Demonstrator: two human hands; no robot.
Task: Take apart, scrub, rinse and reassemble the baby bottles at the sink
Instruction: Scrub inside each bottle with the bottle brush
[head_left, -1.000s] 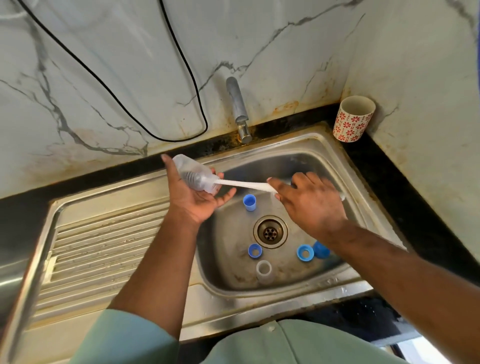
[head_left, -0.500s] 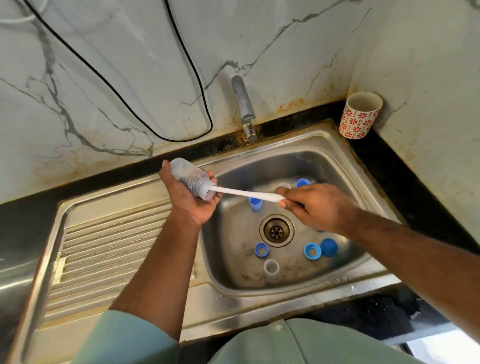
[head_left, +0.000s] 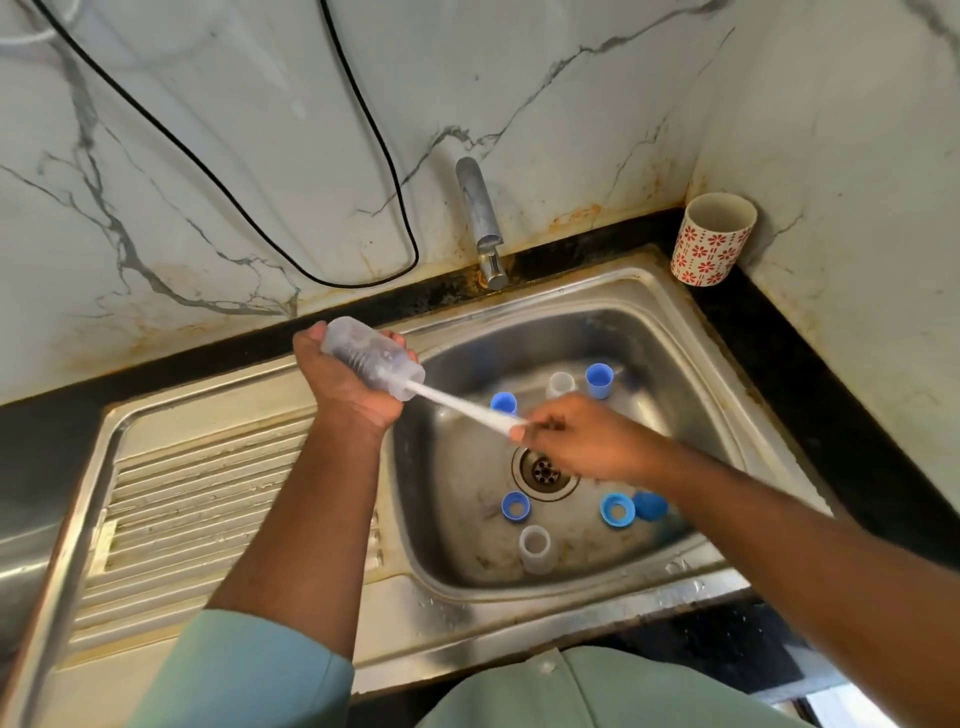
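A flowered cup (head_left: 712, 240) stood in the corner on the black table (head_left: 810, 364). A black cable (head_left: 332, 208) looped down the marble wall (head_left: 260, 130) left of the tap.

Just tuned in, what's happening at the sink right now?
A person is scrubbing a clear baby bottle, held in the left hand, with a white bottle brush worked by the right hand. Blue caps and rings and clear parts lie loose in the sink basin. No water is running from the tap.
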